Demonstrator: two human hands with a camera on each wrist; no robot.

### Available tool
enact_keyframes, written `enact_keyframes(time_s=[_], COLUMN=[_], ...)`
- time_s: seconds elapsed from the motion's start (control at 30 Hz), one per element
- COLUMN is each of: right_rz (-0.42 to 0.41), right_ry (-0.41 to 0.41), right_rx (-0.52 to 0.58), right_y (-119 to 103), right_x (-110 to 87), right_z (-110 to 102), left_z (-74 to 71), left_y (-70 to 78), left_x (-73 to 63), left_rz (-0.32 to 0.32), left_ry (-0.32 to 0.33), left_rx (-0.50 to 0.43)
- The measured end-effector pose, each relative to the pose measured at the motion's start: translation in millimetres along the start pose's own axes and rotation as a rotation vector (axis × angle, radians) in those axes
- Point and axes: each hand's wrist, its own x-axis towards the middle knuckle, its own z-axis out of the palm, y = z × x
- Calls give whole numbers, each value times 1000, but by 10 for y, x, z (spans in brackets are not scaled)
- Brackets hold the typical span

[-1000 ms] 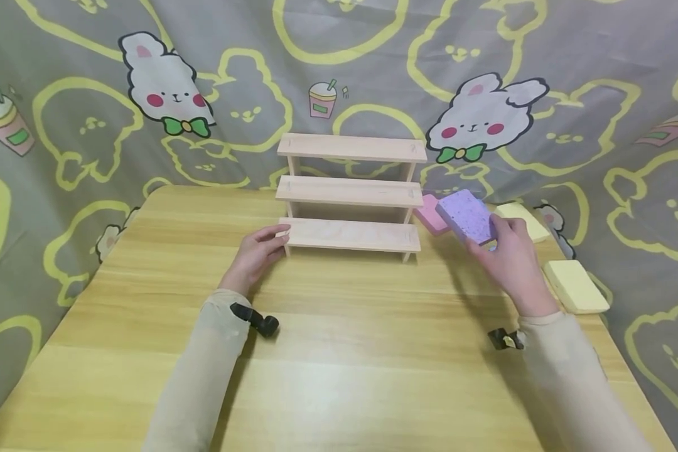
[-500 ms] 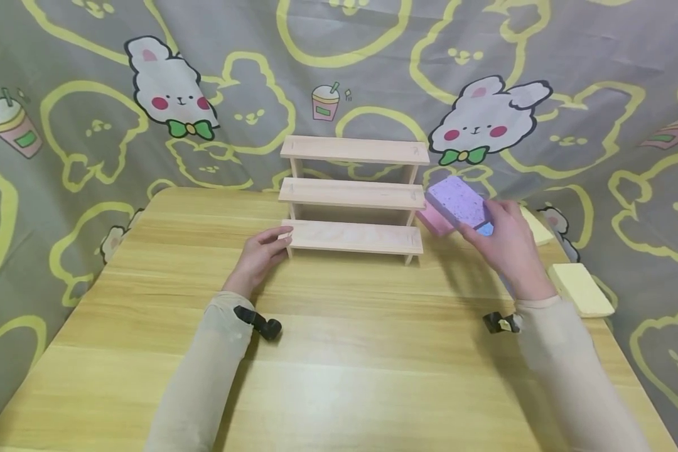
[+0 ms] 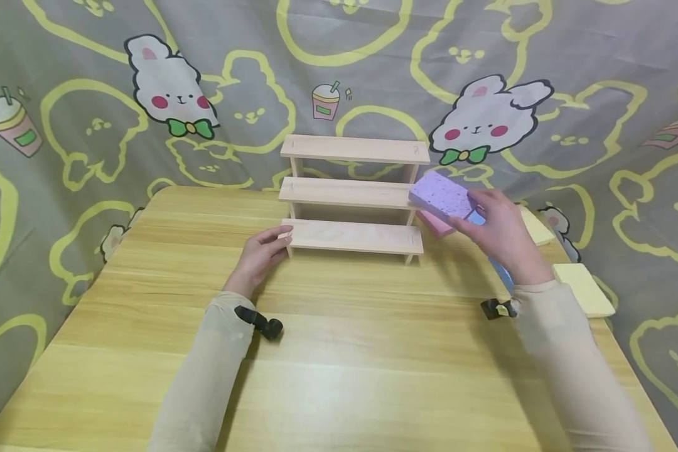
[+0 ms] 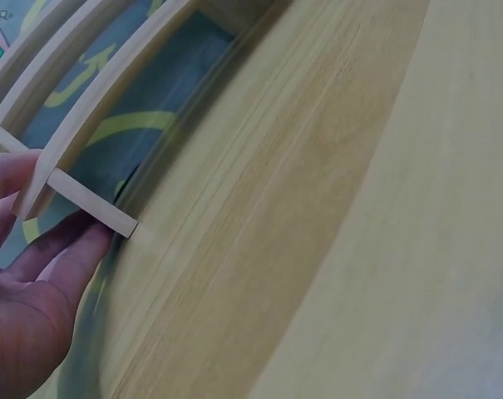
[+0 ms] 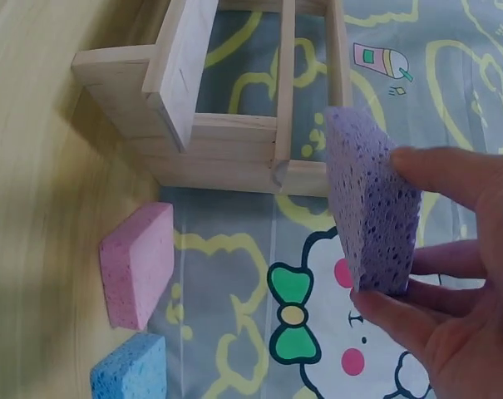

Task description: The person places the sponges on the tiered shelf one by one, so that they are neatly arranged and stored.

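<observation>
Our right hand [image 3: 504, 233] pinches a porous purple sponge [image 3: 441, 196], pink sponge [image 5: 138, 268] below left; our left hand [image 3: 258, 256] grips wooden shelf [image 3: 350, 236].

Both arms extended forward, sleeves down to the wrists. Left arm [image 3: 203, 376] slants inward; wrist angled to the right. Left hand [image 3: 258, 254] grips, with digits above and below. Right arm [image 3: 579, 370] slants inward, wrist angled to the left. Right hand [image 3: 505, 232] raised, thumb opposed to fingers in a pinch. Hands well apart.
</observation>
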Motion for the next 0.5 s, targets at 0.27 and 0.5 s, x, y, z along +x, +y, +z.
enact_keyframes(time_s=[0.27,0.5], right_rz=[-78,-135], right_ry=[38,68], right_rx=[48,89], right_y=[-41,-132], right_x=[54,112], right_z=[59,77], left_z=[24,45], left_y=[-15,-5], left_x=[8,-3], left_rz=[-4,3], left_ry=[13,27], left_rx=[-12,-19])
